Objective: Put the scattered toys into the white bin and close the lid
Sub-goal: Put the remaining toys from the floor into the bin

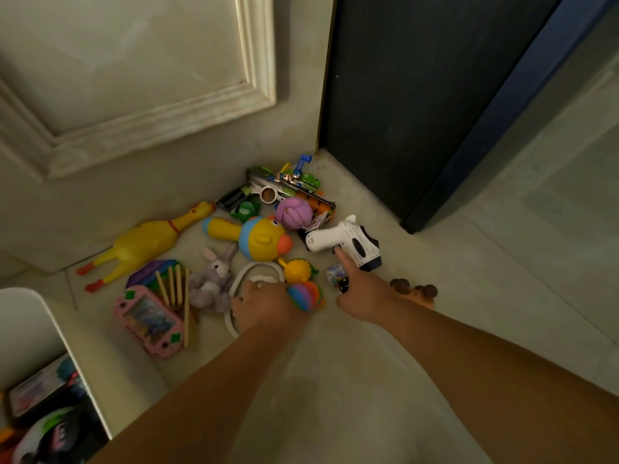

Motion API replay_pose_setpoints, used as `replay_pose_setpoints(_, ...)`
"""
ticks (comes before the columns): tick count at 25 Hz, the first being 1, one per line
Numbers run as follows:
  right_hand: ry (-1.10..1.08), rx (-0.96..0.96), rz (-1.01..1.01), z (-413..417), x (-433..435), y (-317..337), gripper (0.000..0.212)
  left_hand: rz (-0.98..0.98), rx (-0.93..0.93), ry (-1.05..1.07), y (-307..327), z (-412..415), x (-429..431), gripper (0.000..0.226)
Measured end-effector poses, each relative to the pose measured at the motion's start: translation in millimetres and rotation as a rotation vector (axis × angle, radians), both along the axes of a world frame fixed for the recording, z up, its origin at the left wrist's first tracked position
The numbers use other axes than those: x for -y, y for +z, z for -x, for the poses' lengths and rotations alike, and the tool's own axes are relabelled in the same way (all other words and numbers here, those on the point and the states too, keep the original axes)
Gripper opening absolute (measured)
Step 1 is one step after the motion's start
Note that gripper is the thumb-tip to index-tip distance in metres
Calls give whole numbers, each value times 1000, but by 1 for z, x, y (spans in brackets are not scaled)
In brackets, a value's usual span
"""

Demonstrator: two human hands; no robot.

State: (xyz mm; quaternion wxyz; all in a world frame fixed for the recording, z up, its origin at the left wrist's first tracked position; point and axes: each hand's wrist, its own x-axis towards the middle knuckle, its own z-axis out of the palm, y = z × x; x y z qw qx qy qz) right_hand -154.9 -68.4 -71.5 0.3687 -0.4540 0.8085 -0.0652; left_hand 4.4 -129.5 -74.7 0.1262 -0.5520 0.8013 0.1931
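**Q:** Where do the bin and the hands stand?
**A:** The bin [37, 324] sits open at 8 o'clock in the frame, with some toys already inside. Its lid is not in view. The left hand [264, 308] curls round the rainbow ball [306, 296], above the ring [248, 267]. The right hand [363, 298] stretches its index finger to touch the white gun [348, 241] at its 12 o'clock. Its other fingers are hidden, so whether it holds the speckled toy [333, 272] beneath cannot be told.

**Q:** What may go wrong?
**A:** One fingertip probably cannot lift the gun, which may slide towards the dark panel [402, 95]. The ball may catch the ring as it rises and drag it along. An overfull hand may drop a toy short of the bin.

**Q:** What is the count on the floor [335, 380]?
**A:** Two guns, the white one and a silver gun [264, 192]. One chicken [144, 242], one rabbit [214, 279], one duck rattle [261, 237], one purple ball [294, 212] and one pink game [149, 318]. Apparently four sticks [179, 283]. One brown toy [415, 291] lies at 3 o'clock of the right hand. The tangle at 12 o'clock resists counting.
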Motion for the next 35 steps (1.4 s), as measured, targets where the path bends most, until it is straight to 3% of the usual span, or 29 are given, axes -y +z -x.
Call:
replay_pose_setpoints(6, -21, -28, -164, -9, 0, -13, 87, -159, -256, 134, 35, -29, 14, 56)
replay_pose_setpoints(9, -30, -30, -126, -15, -9, -10, 73, -189, -344, 146, 52, -47, 13, 63)
replay_pose_setpoints(12, 95, -35, -120, -23, -31, -6, 53, -278, -458, 249, 61, -57, 2, 51)
replay_pose_setpoints(15, -95, -26, 209, -30, -45, 5, 12, -400, -575, 437, 55, -55, -10, 55)
replay_pose_setpoints(18, -353, -103, 447, -14, -30, 20, 17, -480, -651, 540, 50, -49, -17, 50)
replay_pose_setpoints(21, -322, -136, 207, 8, -11, 16, 78, -542, -739, 626, 51, -45, -17, 46)
replay_pose_setpoints(23, -288, -122, 32, 11, -5, 4, 101, -591, -799, 650, 57, -42, -17, 43)
replay_pose_setpoints(29, -211, -360, 40, 6, -15, -8, 54, -623, -853, 557, 82, -51, -13, 44)
replay_pose_setpoints(35, -352, -125, 4, -12, -24, 16, 49, -571, -853, 484, 115, -79, -3, 57)
